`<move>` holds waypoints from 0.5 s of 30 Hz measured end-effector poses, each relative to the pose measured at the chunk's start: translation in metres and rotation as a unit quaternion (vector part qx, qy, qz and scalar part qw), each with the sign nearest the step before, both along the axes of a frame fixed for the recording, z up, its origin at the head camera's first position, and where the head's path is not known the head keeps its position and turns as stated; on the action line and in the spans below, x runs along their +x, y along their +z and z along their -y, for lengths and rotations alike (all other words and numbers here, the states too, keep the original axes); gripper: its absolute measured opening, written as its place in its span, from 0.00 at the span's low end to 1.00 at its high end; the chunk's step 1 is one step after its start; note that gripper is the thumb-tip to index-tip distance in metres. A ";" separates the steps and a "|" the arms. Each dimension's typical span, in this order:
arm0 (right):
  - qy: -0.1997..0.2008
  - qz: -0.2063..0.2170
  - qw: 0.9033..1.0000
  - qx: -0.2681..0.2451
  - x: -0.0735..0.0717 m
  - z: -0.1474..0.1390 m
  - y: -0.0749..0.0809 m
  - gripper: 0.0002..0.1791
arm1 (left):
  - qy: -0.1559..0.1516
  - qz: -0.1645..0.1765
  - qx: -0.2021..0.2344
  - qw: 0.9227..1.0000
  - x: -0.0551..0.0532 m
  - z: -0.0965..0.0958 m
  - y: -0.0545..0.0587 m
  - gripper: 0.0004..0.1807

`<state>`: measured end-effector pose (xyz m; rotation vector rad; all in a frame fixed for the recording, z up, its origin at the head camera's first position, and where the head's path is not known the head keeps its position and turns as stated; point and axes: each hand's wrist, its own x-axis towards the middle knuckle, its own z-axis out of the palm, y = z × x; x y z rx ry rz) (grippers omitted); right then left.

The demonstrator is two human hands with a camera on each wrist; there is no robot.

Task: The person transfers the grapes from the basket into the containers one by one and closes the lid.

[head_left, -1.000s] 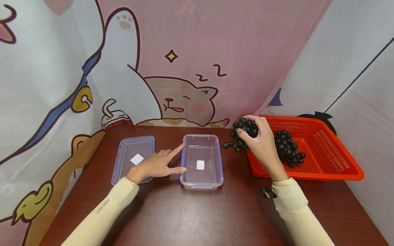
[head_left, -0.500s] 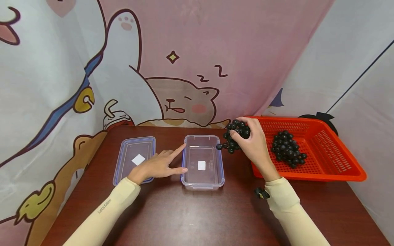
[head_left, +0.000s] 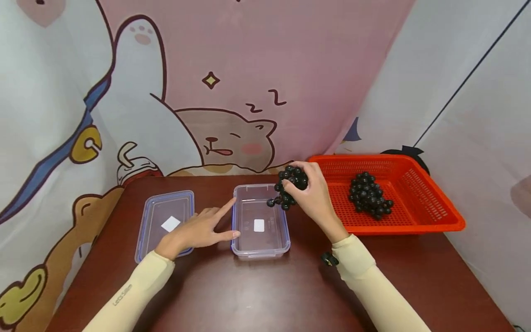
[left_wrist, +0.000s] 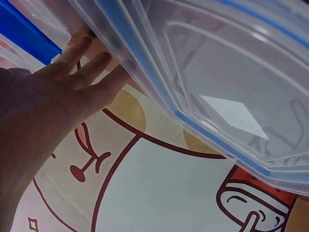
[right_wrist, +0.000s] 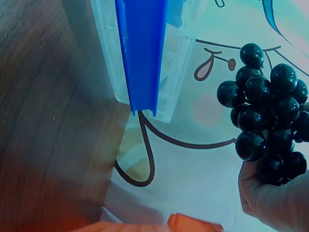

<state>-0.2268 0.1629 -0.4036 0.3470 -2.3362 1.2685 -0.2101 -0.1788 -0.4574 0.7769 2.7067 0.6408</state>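
Note:
My right hand [head_left: 312, 193] grips a bunch of dark grapes [head_left: 290, 180] beside the right rim of a clear plastic container [head_left: 261, 253]; in the head view the bunch overlaps that rim. The right wrist view shows the grapes [right_wrist: 270, 106] up close, the thumb against their lower side. My left hand [head_left: 199, 230] lies at the container's left edge, forefinger and thumb stretched out to its rim. Under and left of that hand is the container's clear lid [head_left: 159, 203] with blue trim and a white label. A white label [head_left: 259, 225] also shows on the container's floor.
A red perforated basket [head_left: 415, 184] stands at the right with a second bunch of dark grapes [head_left: 369, 196] in it. All of this rests on a dark wooden table [head_left: 249, 295]. A cartoon-printed cloth [head_left: 232, 46] hangs directly behind the table.
My right hand has carried the grapes leftward, from beside the basket to the container's right rim. My left hand stays at the container. The head view has shifted slightly.

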 end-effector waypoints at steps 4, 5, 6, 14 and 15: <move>0.010 -0.001 1.000 -0.006 -0.002 0.012 0.000 0.23 | 0.005 -0.006 0.001 1.000 0.004 0.007 0.001 0.57; 0.008 -0.003 1.000 -0.008 -0.002 0.013 0.000 0.23 | 0.004 -0.006 0.002 1.000 0.003 0.007 0.001 0.57; 0.008 -0.004 1.000 -0.010 -0.002 0.014 0.000 0.23 | 0.003 -0.006 0.003 1.000 0.003 0.007 0.002 0.57; 0.011 0.007 1.000 0.000 -0.006 0.019 -0.012 0.24 | -0.001 0.000 0.005 1.000 0.001 0.005 0.000 0.56; 0.009 0.009 1.000 0.001 -0.006 0.019 -0.014 0.24 | -0.002 0.000 0.004 1.000 0.001 0.004 0.000 0.56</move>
